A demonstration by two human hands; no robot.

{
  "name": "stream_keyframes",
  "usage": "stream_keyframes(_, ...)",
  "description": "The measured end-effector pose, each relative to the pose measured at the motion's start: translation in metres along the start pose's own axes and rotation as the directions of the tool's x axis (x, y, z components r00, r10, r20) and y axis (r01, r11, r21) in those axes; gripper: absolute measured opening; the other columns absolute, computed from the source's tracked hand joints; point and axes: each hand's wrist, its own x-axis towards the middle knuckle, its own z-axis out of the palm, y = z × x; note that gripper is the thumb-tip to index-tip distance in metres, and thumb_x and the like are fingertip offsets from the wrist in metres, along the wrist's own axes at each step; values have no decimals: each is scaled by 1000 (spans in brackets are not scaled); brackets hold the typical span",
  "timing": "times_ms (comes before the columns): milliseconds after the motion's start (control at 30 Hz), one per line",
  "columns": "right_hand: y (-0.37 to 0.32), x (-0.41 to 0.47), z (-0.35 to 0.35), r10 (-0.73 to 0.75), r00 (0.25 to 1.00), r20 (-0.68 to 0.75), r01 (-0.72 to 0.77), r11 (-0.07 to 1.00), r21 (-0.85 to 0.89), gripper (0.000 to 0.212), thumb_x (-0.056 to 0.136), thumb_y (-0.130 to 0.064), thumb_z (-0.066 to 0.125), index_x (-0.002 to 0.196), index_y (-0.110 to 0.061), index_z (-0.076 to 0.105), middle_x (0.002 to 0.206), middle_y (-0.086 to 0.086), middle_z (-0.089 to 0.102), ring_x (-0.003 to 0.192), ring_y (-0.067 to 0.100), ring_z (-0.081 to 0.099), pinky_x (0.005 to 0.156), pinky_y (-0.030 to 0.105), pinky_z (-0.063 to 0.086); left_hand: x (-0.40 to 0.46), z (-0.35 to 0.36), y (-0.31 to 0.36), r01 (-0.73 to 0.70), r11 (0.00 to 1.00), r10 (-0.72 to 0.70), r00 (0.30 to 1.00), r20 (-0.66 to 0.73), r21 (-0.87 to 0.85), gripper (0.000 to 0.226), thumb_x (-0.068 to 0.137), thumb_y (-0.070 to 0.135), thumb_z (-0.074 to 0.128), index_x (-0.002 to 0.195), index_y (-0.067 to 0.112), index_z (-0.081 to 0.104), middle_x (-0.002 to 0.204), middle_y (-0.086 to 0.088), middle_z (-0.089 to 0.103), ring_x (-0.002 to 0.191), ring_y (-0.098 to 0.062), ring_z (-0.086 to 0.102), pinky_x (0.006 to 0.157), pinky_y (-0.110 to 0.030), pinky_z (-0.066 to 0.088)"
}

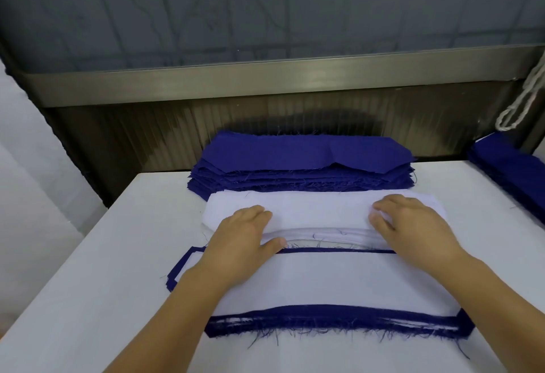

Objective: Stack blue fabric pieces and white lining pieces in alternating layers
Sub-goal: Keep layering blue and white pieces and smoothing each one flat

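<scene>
White table [97,269] under blue [303,166] and white fabric stacks [318,207]

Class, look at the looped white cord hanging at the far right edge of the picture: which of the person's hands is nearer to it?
Right. The right hand rests on the white lining pile, below and left of the looped white cord; the left hand lies farther left on that pile.

A white table [97,254] stands against a brushed metal ledge [265,78] below what seems grey quilted padding [265,4].
</scene>
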Motion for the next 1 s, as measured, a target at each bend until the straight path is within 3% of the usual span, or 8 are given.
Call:
stream_keyframes(100, 14, 1, -1, 69, 992, -102, -82, 988, -133, 26, 95, -30, 45, 90, -15, 65, 100, 0, 63, 90, 22, 54, 73, 34, 46, 5, 2, -3, 17, 1000, -17, 999, -40, 2, 60, 92, 60, 41, 141, 25, 43, 145, 11, 40, 130, -9, 34, 107, -23, 26)
stream_keyframes(267, -2, 30, -6, -11, 966, -258, 18, 999, 26, 26, 89, -17, 66, 115, -12, 67, 112, 6, 66, 95, 27, 61, 76, 34, 48, 34, -2, 2, 19, 998, -32, 964, -266, -51, 28, 96, 32, 53, 117, 18, 64, 117, 5, 60, 106, -15, 53, 89, -23, 40)
stream_keyframes(467, -15, 75, -2, -119, 954, -276, 140, 988, 58, 42, 90, -17, 65, 130, -12, 57, 129, 5, 61, 117, 27, 55, 96, 38, 44, 86, -10, 0, 32, 995, 10, 914, -405, 96, 43, 94, 16, 56, 136, 10, 50, 142, -7, 48, 132, -24, 41, 113, -33, 24)
stream_keyframes(567, -10, 84, 4, -166, 931, -325, 179, 984, 12, 29, 91, -14, 63, 120, -12, 66, 120, 5, 67, 108, 29, 60, 88, 40, 47, 104, -8, -16, 70, 982, -14, 953, -304, 175, 45, 102, 23, 40, 146, 14, 34, 154, -4, 30, 143, -20, 24, 118, -34, 13)
stream_keyframes(633, -4, 86, 7, -201, 901, -384, 216, 976, -6, 19, 92, -11, 62, 108, -10, 72, 109, 5, 71, 98, 29, 65, 81, 38, 49, 106, -6, -26, 50, 978, 9, 960, -281, 202, 43, 102, 16, 39, 144, 14, 38, 152, -4, 36, 140, -19, 30, 116, -31, 18)
stream_keyframes(700, -1, 88, 7, -203, 889, -410, 215, 976, -18, 15, 92, -10, 62, 102, -9, 74, 102, 5, 73, 91, 28, 66, 77, 37, 51, 103, -8, -31, 43, 980, 22, 947, -322, 193, 39, 98, 7, 47, 136, 12, 51, 141, -5, 50, 131, -22, 46, 109, -31, 32)
stream_keyframes(833, -2, 93, 2, -168, 896, -410, 180, 984, -11, 13, 93, -13, 60, 97, -10, 72, 94, 6, 72, 83, 27, 64, 71, 36, 51, 101, -17, -28, 62, 979, 32, 893, -449, 194, 21, 93, 6, 55, 106, 12, 70, 96, -5, 71, 84, -24, 64, 69, -35, 50)
stream_keyframes(1000, -4, 93, -7, -154, 900, -408, 185, 982, 38, 9, 89, -9, 64, 95, -11, 70, 94, 5, 70, 86, 26, 63, 71, 37, 53, 102, -29, -23, 77, 992, -21, 874, -486, 95, 13, 91, 11, 57, 97, 16, 68, 92, 0, 68, 81, -18, 59, 67, -31, 48)
